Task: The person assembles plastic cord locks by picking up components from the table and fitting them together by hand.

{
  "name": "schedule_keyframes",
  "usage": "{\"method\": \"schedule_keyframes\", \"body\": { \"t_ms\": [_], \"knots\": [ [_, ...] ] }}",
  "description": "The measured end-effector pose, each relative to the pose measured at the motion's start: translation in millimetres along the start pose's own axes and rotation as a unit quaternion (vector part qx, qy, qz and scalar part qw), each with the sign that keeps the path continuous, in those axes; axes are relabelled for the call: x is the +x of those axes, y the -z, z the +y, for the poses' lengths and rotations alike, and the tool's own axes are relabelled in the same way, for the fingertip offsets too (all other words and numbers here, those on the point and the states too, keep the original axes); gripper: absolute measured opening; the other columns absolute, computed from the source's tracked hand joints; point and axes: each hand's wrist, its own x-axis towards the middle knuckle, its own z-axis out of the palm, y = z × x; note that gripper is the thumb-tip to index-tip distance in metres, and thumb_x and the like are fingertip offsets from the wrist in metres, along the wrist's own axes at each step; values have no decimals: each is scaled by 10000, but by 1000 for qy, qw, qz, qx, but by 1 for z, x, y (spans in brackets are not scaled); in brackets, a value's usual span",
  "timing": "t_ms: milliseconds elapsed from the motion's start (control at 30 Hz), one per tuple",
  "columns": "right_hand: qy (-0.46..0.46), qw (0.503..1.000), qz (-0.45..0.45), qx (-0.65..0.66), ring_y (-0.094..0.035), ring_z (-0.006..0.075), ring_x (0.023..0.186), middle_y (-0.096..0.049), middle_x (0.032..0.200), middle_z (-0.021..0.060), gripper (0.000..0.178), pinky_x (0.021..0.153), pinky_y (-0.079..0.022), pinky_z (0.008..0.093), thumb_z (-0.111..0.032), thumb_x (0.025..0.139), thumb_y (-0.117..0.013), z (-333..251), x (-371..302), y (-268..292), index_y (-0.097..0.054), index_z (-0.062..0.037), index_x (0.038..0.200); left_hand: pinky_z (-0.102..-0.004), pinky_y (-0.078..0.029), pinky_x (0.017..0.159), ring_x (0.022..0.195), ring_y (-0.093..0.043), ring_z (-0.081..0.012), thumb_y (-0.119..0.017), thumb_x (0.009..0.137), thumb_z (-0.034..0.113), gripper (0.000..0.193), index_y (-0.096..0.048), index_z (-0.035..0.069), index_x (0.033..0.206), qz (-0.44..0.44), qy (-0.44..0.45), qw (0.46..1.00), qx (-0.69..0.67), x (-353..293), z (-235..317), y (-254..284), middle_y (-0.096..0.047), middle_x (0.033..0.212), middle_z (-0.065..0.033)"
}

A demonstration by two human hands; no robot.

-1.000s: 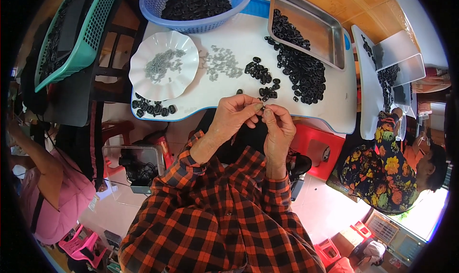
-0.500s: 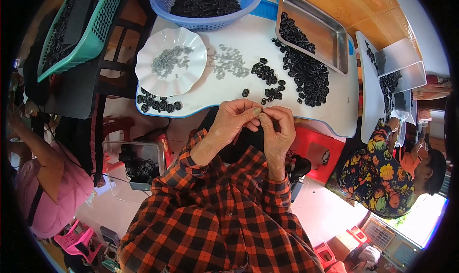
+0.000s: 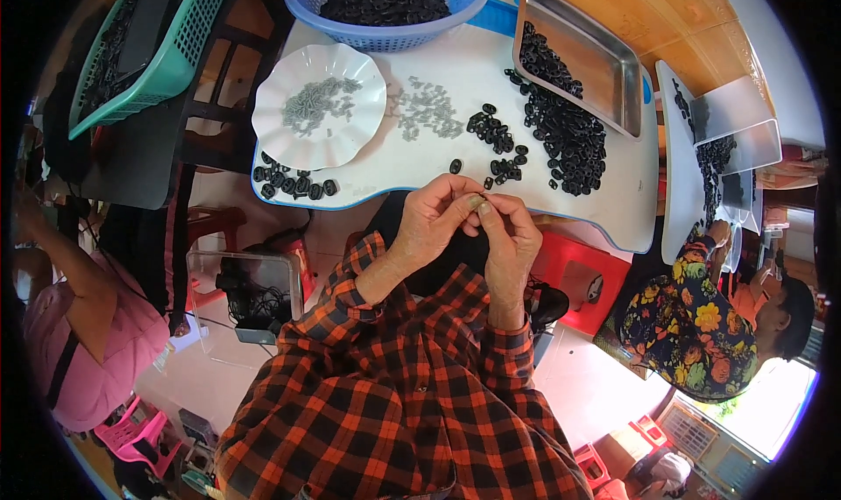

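My left hand (image 3: 435, 215) and my right hand (image 3: 510, 241) meet at the table's front edge, fingertips pressed together. Both are closed in a pinch around something small that the thumbs and fingers hide. Just beyond them lie small black oval pieces with holes (image 3: 505, 169), and a single black oval piece (image 3: 455, 166) sits apart to their left. A larger heap of black pieces (image 3: 568, 145) spreads to the right. Small clear pieces (image 3: 425, 107) are scattered on the white table (image 3: 385, 163), with more of them in a white scalloped plate (image 3: 268, 129).
A blue-purple basket (image 3: 385, 35) of black pieces stands at the back. A tilted metal tray (image 3: 604, 70) rests at the back right, and several black pieces (image 3: 293, 183) lie by the plate. Co-workers sit left and right; the right one wears a floral sleeve (image 3: 692, 316).
My fingertips have drawn slightly closer together, thumbs almost touching. The table and its things appear shifted a little to the right in the view; the piles look the same.
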Motion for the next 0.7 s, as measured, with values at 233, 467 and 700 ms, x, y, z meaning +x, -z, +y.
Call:
{"method": "schedule_keyframes", "body": {
  "t_ms": [233,467,700],
  "knots": [
    [-34,992,-7,118,-565,101,679,-600,770,55,60,621,-471,228,-4,873,-563,0,2,0,-594,39,900,-192,-500,563,642,-571,-57,-543,916,55,134,-582,-9,1027,-30,-55,997,45,0,-1,4,-615,774,-29],
    [-56,988,10,146,-566,106,666,-607,753,56,61,631,-464,225,-19,867,-572,1,1,-3,-597,33,885,-197,-502,561,636,-582,-62,-552,908,50,118,-605,-16,990,-44,-70,992,94,2,2,8,-626,751,-38],
    [-67,983,10,168,-551,95,712,-613,805,54,109,682,-444,216,-31,878,-558,10,1,-2,-611,40,941,-205,-502,565,641,-592,-77,-557,905,54,121,-617,-27,972,-51,-104,986,120,5,2,9,-634,758,-42]
  ]
}}
